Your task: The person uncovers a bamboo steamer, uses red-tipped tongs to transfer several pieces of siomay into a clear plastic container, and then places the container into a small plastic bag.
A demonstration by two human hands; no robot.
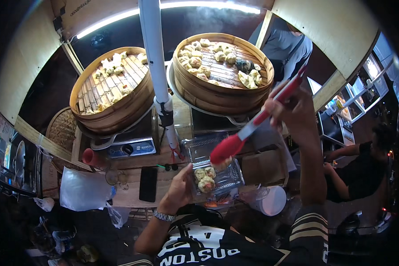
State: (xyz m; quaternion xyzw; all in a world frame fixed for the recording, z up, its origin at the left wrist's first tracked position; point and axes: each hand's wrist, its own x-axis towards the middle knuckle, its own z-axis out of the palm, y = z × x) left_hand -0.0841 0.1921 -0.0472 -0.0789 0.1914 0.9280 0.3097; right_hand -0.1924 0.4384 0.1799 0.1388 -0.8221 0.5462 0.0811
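Observation:
My right hand (292, 116) grips red-and-silver tongs (249, 129), their red tips angled down over a clear plastic takeaway box (230, 178). A dumpling (224, 164) shows partly beneath the tips; whether it is pinched or lying in the box I cannot tell. Several dumplings (205, 179) sit in the left part of the box. My left hand (179, 191) holds the box by its left edge, some of its fingers hidden. The hinged lid (197, 150) lies open on the far side.
Two bamboo steamers (221, 91) (115, 119) with dumplings stand at the back, a white pole (155, 53) between them. A dark phone (147, 184), plastic bags (84, 188), a brown box (264, 167) and a white tub (270, 200) lie around. People (357, 173) (286, 46) are nearby.

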